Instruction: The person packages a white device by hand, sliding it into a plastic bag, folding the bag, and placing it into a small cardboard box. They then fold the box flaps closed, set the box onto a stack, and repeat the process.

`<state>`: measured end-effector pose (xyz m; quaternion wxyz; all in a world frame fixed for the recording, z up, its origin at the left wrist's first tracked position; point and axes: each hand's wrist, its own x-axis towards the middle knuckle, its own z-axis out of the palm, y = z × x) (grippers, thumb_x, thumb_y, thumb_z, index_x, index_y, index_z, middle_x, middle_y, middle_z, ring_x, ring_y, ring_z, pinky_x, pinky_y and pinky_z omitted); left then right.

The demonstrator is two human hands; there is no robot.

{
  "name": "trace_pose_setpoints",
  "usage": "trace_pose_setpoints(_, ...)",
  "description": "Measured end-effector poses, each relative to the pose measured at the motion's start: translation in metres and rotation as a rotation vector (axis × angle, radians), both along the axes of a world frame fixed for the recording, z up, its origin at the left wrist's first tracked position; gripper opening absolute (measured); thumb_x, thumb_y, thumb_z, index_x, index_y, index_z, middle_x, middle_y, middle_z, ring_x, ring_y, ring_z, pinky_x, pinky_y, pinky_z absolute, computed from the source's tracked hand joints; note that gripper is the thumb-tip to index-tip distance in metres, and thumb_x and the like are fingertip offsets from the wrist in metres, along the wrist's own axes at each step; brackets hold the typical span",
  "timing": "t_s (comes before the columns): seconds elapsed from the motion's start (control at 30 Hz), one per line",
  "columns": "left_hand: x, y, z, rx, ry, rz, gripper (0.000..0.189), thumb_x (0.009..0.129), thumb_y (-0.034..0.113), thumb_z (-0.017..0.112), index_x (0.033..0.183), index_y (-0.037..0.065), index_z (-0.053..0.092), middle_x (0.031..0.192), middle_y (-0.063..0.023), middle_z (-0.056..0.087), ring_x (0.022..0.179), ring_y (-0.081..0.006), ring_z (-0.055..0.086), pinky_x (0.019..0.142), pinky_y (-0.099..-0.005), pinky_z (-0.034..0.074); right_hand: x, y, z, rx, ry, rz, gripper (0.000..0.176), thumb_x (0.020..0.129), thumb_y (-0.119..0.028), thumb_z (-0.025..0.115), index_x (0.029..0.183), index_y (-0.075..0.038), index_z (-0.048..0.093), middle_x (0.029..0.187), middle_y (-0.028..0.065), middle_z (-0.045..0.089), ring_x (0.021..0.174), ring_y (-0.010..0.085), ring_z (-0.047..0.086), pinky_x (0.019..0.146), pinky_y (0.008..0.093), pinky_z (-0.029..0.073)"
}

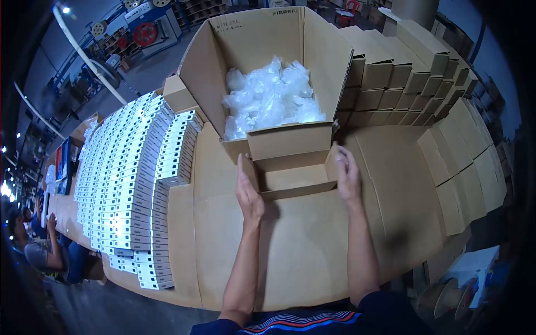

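Flanking small carton [294, 180] (hands [249, 195] [348, 177] flat, touching)

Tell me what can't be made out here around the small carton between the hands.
Head view only.
Plastic bags in the big carton: what they hold is too blurred.
White boxes: print too small to read.
Small carton: the left hand and right hand partly cover its side flaps.

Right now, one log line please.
left hand: flat on small box left flap | right hand: on right flap | behind: carton of bags
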<state>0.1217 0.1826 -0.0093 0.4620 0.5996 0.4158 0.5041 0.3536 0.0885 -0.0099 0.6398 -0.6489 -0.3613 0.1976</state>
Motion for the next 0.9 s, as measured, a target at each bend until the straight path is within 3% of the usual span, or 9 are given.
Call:
trace_pose_setpoints(0.13, -0.014, 0.018, -0.028, -0.299, 0.002, 0.082, 0.063, 0.113, 0.043, 0.026, 0.153, -0.004, 0.039, 0.143, -0.0167, 0.057, 0.131, -0.0249, 0.053, 0.113, -0.0356, 0.038, 0.017, -0.008, -0.008, -0.222, -0.118, -0.135, 0.039, 0.108, -0.027, 0.051, 0.135, 0.002, 0.053, 0.116, 0.0178, 0.068, 0.109, 0.0285, 0.065, 0.100, 0.0375, 0.049)
trace_pose_setpoints(0.17, -0.010, 0.015, -0.034, -0.132, -0.197, 0.021, 0.065, 0.112, 0.046, 0.031, 0.153, -0.004, 0.039, 0.137, -0.0168, 0.061, 0.124, -0.0238, 0.057, 0.109, -0.0361, 0.040, 0.012, -0.010, -0.004, -0.259, -0.141, -0.170, 0.040, 0.108, -0.028, 0.051, 0.135, 0.002, 0.054, 0.118, 0.0179, 0.067, 0.109, 0.0286, 0.065, 0.099, 0.0376, 0.049)
trace_pose_setpoints(0.23, -0.014, 0.017, -0.039, -0.238, -0.191, -0.004, 0.066, 0.112, 0.046, 0.032, 0.155, -0.004, 0.036, 0.141, -0.0180, 0.058, 0.129, -0.0247, 0.055, 0.111, -0.0370, 0.039, 0.021, -0.007, -0.026, -0.130, -0.126, -0.229, 0.040, 0.107, -0.027, 0.053, 0.137, 0.000, 0.052, 0.123, 0.0189, 0.065, 0.111, 0.0302, 0.065, 0.099, 0.0391, 0.050)
trace_pose_setpoints(0.33, -0.031, 0.006, -0.013, -0.016, -0.208, -0.075, 0.064, 0.111, 0.038, 0.035, 0.160, -0.003, 0.025, 0.154, -0.0201, 0.046, 0.143, -0.0304, 0.045, 0.115, -0.0396, 0.037, 0.002, -0.007, -0.006, -0.034, -0.133, -0.237, 0.047, 0.104, -0.025, 0.060, 0.142, -0.001, 0.047, 0.133, 0.0197, 0.060, 0.119, 0.0318, 0.061, 0.102, 0.0424, 0.048)
trace_pose_setpoints(0.47, -0.085, 0.001, 0.001, 0.129, 0.069, 0.043, 0.058, 0.109, 0.032, 0.042, 0.154, -0.004, 0.034, 0.147, -0.0251, 0.051, 0.138, -0.0357, 0.049, 0.114, -0.0420, 0.039, -0.068, -0.009, 0.051, 0.055, -0.607, -0.392, 0.049, 0.097, -0.013, 0.066, 0.141, -0.002, 0.046, 0.136, 0.0177, 0.057, 0.126, 0.0295, 0.056, 0.104, 0.0426, 0.045)
trace_pose_setpoints(0.6, -0.140, 0.013, 0.008, 0.140, 0.250, 0.234, 0.054, 0.103, 0.019, 0.053, 0.149, -0.006, 0.039, 0.144, -0.0277, 0.052, 0.135, -0.0402, 0.050, 0.113, -0.0439, 0.040, -0.162, 0.012, 0.063, 0.295, -0.351, 0.221, 0.041, 0.095, -0.003, 0.059, 0.135, 0.000, 0.049, 0.134, 0.0157, 0.059, 0.124, 0.0310, 0.056, 0.099, 0.0423, 0.048)
trace_pose_setpoints(0.67, -0.163, 0.031, 0.001, 0.241, 0.402, 0.346, 0.054, 0.099, 0.012, 0.058, 0.147, -0.006, 0.041, 0.142, -0.0286, 0.052, 0.134, -0.0423, 0.050, 0.112, -0.0448, 0.041, -0.200, 0.039, 0.066, 0.144, -0.607, 0.492, 0.047, 0.094, 0.001, 0.054, 0.140, 0.002, 0.043, 0.135, 0.0176, 0.059, 0.126, 0.0331, 0.056, 0.098, 0.0424, 0.050)
trace_pose_setpoints(0.73, -0.182, 0.048, 0.000, 0.313, 0.431, 0.377, 0.055, 0.094, 0.003, 0.060, 0.145, -0.007, 0.042, 0.141, -0.0301, 0.052, 0.133, -0.0453, 0.049, 0.113, -0.0468, 0.040, -0.236, 0.081, 0.050, 0.073, -0.312, 0.721, 0.058, 0.092, 0.003, 0.053, 0.147, 0.001, 0.033, 0.138, 0.0210, 0.058, 0.128, 0.0379, 0.053, 0.103, 0.0451, 0.047)
trace_pose_setpoints(0.9, -0.207, 0.091, -0.017, 0.505, 0.625, 0.413, 0.057, 0.089, -0.003, 0.062, 0.143, -0.006, 0.046, 0.140, -0.0278, 0.052, 0.136, -0.0460, 0.047, 0.114, -0.0495, 0.039, -0.277, 0.181, 0.013, 0.102, -0.614, 0.827, 0.066, 0.092, 0.001, 0.048, 0.153, 0.000, 0.024, 0.146, 0.0228, 0.054, 0.133, 0.0420, 0.048, 0.111, 0.0517, 0.038)
